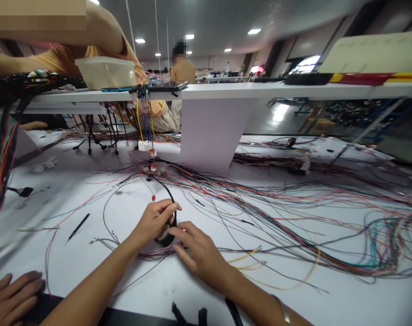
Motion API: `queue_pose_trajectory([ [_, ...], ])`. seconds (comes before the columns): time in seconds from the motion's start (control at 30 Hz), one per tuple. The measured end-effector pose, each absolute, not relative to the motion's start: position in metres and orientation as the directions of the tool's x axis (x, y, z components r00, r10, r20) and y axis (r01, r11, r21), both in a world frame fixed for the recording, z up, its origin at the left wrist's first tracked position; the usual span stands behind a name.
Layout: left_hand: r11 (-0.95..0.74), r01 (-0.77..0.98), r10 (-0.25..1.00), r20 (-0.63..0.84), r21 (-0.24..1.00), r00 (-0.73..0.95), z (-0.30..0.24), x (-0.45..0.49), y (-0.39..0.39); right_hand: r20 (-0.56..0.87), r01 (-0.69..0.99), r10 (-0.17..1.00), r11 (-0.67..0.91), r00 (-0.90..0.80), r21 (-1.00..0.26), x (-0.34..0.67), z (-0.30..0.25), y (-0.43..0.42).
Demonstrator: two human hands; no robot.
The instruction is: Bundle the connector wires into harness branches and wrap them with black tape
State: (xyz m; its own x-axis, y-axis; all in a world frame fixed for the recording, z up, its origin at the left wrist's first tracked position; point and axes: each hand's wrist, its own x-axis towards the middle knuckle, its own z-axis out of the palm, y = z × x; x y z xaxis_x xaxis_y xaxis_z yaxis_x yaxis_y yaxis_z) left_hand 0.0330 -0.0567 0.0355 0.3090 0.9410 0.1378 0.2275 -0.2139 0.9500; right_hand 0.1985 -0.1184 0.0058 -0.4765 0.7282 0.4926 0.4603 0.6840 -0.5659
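Near the middle of the white table, my left hand (158, 218) is closed, thumb and fingers pinching a thin black wrapped cable (168, 190) that arcs up toward the wire bundle. Just below these fingers is a roll of black tape (165, 240), partly hidden by both hands. My right hand (201, 251) is on the roll's right side, fingers apart, its fingertips close to or touching the roll; which of the two I cannot tell. Loose wires (154, 256) pass beneath the hands. A small red connector (153, 198) lies beyond my left hand.
A long wire bundle (260, 203) stretches to the right. Across the back runs a raised shelf (219, 90) on a white upright panel (209, 131), bearing a plastic bin (107, 72). Another person's hand (17, 294) rests at lower left; a co-worker's arm (100, 29) reaches over upper left.
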Motion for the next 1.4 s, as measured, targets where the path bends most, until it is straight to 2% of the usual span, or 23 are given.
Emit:
queue_pose_trajectory([
  [0.13, -0.136, 0.165, 0.977, 0.104, 0.977, 0.188, 0.032, 0.040, -0.062, 0.529, 0.547, 0.714, 0.696, -0.458, -0.465, 0.195, 0.000, -0.113],
  [0.3, 0.150, 0.054, 0.940, -0.160, 0.987, 0.300, 0.018, 0.040, -0.082, 0.689, 0.527, 0.599, 0.771, -0.409, -0.357, 0.201, -0.020, -0.113],
  [0.33, 0.174, 0.054, 0.943, -0.182, 0.983, 0.279, 0.015, 0.038, -0.085, 0.684, 0.500, 0.614, 0.768, -0.395, -0.400, 0.203, -0.023, -0.115],
  [0.37, 0.168, 0.053, 0.956, -0.176, 0.984, 0.234, 0.012, 0.036, -0.088, 0.654, 0.465, 0.669, 0.732, -0.353, -0.498, 0.205, -0.024, -0.116],
  [0.4, 0.138, 0.049, 0.973, -0.144, 0.989, 0.179, 0.010, 0.034, -0.090, 0.589, 0.413, 0.755, 0.653, -0.289, -0.635, 0.207, -0.025, -0.116],
  [0.47, 0.048, 0.029, 0.989, -0.051, 0.998, 0.136, 0.009, 0.029, -0.090, 0.355, 0.257, 0.919, 0.390, -0.170, -0.884, 0.210, -0.024, -0.112],
  [0.53, -0.046, 0.004, 0.973, 0.044, 0.999, 0.226, 0.011, 0.025, -0.088, 0.117, 0.127, 0.983, 0.135, -0.142, -0.983, 0.210, -0.023, -0.105],
  [0.6, -0.106, 0.006, 0.926, 0.096, 0.994, 0.366, 0.016, 0.022, -0.083, 0.007, 0.150, 0.991, 0.027, -0.132, -0.988, 0.209, -0.021, -0.098],
  [0.67, -0.143, 0.033, 0.881, 0.112, 0.989, 0.461, 0.019, 0.020, -0.078, -0.003, 0.273, 0.994, 0.026, -0.105, -0.962, 0.208, -0.016, -0.095],
  [0.73, -0.191, 0.074, 0.866, 0.132, 0.979, 0.483, 0.022, 0.020, -0.073, 0.034, 0.344, 0.987, 0.086, -0.155, -0.935, 0.208, -0.009, -0.098],
  [0.87, -0.238, 0.203, 0.854, 0.105, 0.950, 0.510, 0.025, 0.024, -0.068, 0.068, 0.261, 0.946, 0.156, -0.316, -0.953, 0.208, 0.003, -0.108],
  [0.97, -0.233, 0.307, 0.843, 0.034, 0.923, 0.536, 0.028, 0.029, -0.063, 0.033, 0.218, 0.944, 0.109, -0.327, -0.970, 0.206, 0.003, -0.109],
  [1.13, -0.347, 0.362, 0.781, 0.052, 0.865, 0.622, 0.032, 0.040, -0.047, 0.045, 0.182, 0.934, 0.116, -0.355, -0.976, 0.202, -0.007, -0.107],
  [1.23, -0.219, 0.331, 0.790, -0.033, 0.918, 0.612, 0.027, 0.045, -0.046, 0.097, 0.162, 0.943, 0.155, -0.319, -0.975, 0.204, -0.013, -0.105],
  [1.33, 0.043, 0.276, 0.871, -0.172, 0.960, 0.461, 0.020, 0.047, -0.058, 0.064, 0.125, 0.934, 0.114, -0.351, -0.986, 0.214, -0.012, -0.101],
  [1.4, 0.164, 0.185, 0.912, -0.221, 0.969, 0.346, 0.017, 0.048, -0.069, 0.127, 0.133, 0.940, 0.177, -0.318, -0.975, 0.221, -0.003, -0.100],
])
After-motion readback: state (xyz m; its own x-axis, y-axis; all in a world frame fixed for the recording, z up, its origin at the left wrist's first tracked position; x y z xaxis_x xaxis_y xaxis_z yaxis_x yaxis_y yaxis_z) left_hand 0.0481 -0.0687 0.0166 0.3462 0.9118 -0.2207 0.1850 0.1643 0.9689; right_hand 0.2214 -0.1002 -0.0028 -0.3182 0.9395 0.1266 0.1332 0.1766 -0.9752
